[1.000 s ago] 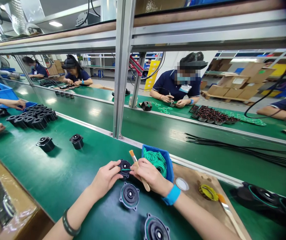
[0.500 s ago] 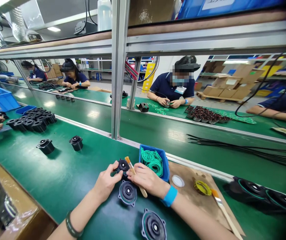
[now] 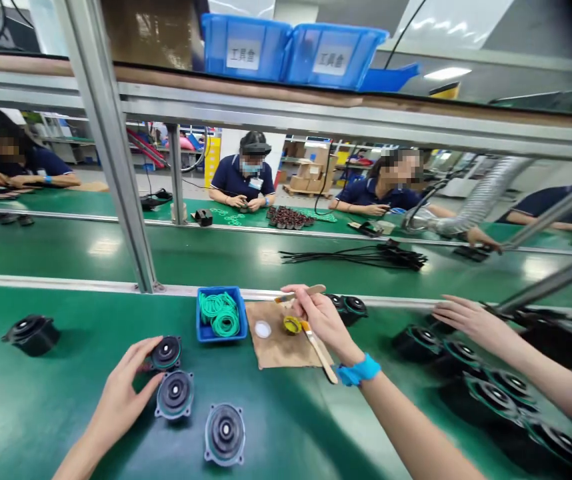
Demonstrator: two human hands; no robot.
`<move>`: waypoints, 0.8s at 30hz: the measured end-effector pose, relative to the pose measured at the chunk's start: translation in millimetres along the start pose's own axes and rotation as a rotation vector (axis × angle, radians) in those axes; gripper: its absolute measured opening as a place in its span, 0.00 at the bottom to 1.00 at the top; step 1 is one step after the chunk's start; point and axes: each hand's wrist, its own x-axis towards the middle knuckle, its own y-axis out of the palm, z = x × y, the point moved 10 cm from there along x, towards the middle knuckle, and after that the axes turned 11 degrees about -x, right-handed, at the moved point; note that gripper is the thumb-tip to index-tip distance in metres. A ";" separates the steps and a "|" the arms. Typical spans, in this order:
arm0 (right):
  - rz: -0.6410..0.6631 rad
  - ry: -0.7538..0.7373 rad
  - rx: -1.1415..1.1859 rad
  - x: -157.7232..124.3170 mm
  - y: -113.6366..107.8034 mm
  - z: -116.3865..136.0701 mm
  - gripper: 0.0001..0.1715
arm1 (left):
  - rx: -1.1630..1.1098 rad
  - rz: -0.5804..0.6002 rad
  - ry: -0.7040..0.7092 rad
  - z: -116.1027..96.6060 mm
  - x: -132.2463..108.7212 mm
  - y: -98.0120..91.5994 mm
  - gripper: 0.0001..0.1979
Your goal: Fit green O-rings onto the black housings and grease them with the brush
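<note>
My left hand (image 3: 129, 380) curls its fingers and thumb around a black round housing (image 3: 166, 351) with a green ring on top. A second black housing (image 3: 175, 395) stands just in front of it, and a third housing (image 3: 225, 433) is nearer to me. In my right hand (image 3: 319, 313) a small brush (image 3: 310, 291) is gripped by its wooden handle, bristles to the left. That hand is above a yellow-rimmed jar (image 3: 293, 325) on brown cardboard (image 3: 273, 353). Another brush (image 3: 321, 353) rests beside the jar, partly under my wrist.
A blue bin (image 3: 222, 339) of green rings (image 3: 219, 313) sits left of the cardboard, where a white lid (image 3: 263, 329) lies. Several black housings (image 3: 491, 393) line the right side near a co-worker's hand (image 3: 471, 320). Another housing (image 3: 32, 335) stands left. A metal post (image 3: 116, 153) rises behind.
My right hand has moved away from the housing, to the right, carrying the brush over near the jar. My left hand stays at the housing. The view has swung right.
</note>
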 end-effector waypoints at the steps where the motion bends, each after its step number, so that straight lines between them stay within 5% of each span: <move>1: -0.010 0.013 -0.032 -1.0 -2.4 -11.2 0.37 | -0.040 0.017 -0.017 -1.3 -2.7 1.7 0.19; 7: 0.003 0.060 -0.181 -6.5 19.0 -46.2 0.38 | -0.107 0.036 -0.077 -14.6 -18.8 6.4 0.18; 11: -0.057 0.113 -0.299 -6.0 -1.3 -61.0 0.35 | 0.117 -0.045 -0.075 -26.9 -25.1 2.6 0.19; 14: -0.056 0.130 -0.376 -7.6 -10.5 -73.6 0.34 | 0.320 -0.169 0.053 -58.1 -30.8 -0.5 0.20; 16: -0.039 0.136 -0.417 -9.2 -8.3 -81.3 0.33 | 0.398 -0.142 0.231 -86.6 -35.6 12.8 0.21; 19: -0.019 0.138 -0.458 -10.4 -1.2 -88.9 0.32 | 0.490 0.047 0.495 -119.2 -47.4 50.7 0.31; 24: -0.024 0.126 -0.478 -9.1 -1.3 -91.6 0.31 | 0.548 0.247 0.595 -136.2 -57.8 97.5 0.30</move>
